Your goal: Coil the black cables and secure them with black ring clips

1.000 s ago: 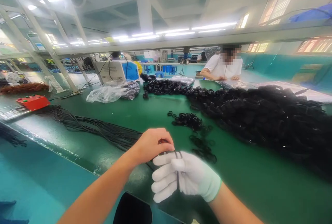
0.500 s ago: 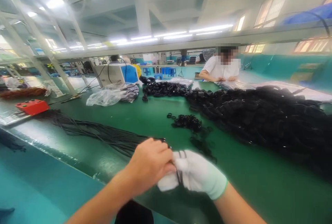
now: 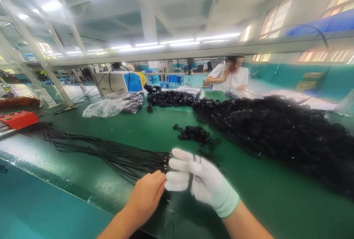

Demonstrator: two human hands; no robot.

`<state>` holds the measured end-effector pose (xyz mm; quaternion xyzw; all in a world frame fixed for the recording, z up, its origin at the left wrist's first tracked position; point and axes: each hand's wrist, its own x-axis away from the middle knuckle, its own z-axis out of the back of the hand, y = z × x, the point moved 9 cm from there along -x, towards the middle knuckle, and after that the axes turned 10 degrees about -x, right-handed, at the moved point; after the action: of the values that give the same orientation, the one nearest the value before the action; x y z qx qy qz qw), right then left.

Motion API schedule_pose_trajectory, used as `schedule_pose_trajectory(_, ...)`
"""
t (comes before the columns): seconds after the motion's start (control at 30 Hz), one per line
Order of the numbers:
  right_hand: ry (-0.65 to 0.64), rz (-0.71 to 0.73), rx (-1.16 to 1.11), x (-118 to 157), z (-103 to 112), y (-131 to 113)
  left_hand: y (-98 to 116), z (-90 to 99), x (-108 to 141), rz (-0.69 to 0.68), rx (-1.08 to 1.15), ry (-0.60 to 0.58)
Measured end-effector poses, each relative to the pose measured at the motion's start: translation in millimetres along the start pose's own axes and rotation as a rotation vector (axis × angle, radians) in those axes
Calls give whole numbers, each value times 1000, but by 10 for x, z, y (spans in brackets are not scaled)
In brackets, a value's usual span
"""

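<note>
My left hand point(image 3: 146, 196) is bare, with its fingers bent and pressed together beside the gloved fingertips. What it holds, if anything, is hidden; a dark bit shows below its fingers. My right hand point(image 3: 197, 180) wears a white knit glove, fingers stretched out toward the left. Narrow black bands point(image 3: 190, 180) loop round the gloved fingers. Just beyond both hands lie the ends of a bundle of black cables point(image 3: 110, 150), some with small shiny tips. Behind the glove is a small heap of black rings point(image 3: 195, 134) on the green table point(image 3: 155, 128).
A large pile of black coiled pieces point(image 3: 271, 132) covers the table's right side. To the left are a red button box point(image 3: 19, 120), a clear plastic bag point(image 3: 106, 107) and a white-and-blue machine point(image 3: 118, 81). Across the table sits a person in white point(image 3: 218, 76).
My hands, earlier pressed together at the bands, have eased apart. The left moved down and left; the gloved fingers straightened. Across the table, the person raised a hand toward the head.
</note>
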<state>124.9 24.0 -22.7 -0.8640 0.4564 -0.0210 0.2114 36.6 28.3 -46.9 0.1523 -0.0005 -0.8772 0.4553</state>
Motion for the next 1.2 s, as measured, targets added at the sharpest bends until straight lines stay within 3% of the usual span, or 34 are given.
schedule_pose_trajectory(0.07, 51, 49, 27, -19, 61, -55, 185, 38, 109, -40, -76, -27)
schedule_pose_trajectory(0.17, 148, 32, 132, -11, 213, 21, 429, 298, 102, -151, -108, 44)
schedule_pose_trajectory(0.23, 133, -54, 183, 11, 257, 171, 448, 510, -4, -194, -85, 99)
schedule_pose_trajectory(0.3, 40, -181, 170, 48, 222, 367, 352, 634, -161, -190, 22, 74)
schedule_pose_trajectory(0.37, -40, -289, 127, 94, 165, 533, 212, 620, -311, -144, 239, -32)
schedule_pose_trajectory(0.43, -63, -358, 70, 123, 115, 639, 111, 482, -394, -90, 491, -157)
schedule_pose_trajectory(0.53, -65, -340, -64, 99, 4, 634, -6, 222, -387, -19, 664, -203)
schedule_pose_trajectory(0.63, -22, -151, -116, 17, -43, 390, -183, 18, -270, 57, 509, -115)
schedule_pose_trajectory(0.73, 71, 18, -30, -19, 23, 111, -265, -40, -103, 83, 81, -19)
schedule_pose_trajectory(0.8, 128, 81, 25, -23, 87, -14, -188, -20, -4, 74, -122, 18)
schedule_pose_trajectory(0.93, 177, 127, 95, -25, 193, -72, 209, 37, 86, -44, -158, 5)
schedule_pose_trajectory(1.07, 289, 52, 280, 29, 371, 70, 441, 231, 43, -189, -161, 39)
schedule_pose_trajectory(1.2, 92, -252, 282, 97, 287, 484, 245, 504, -48, -187, -33, 28)
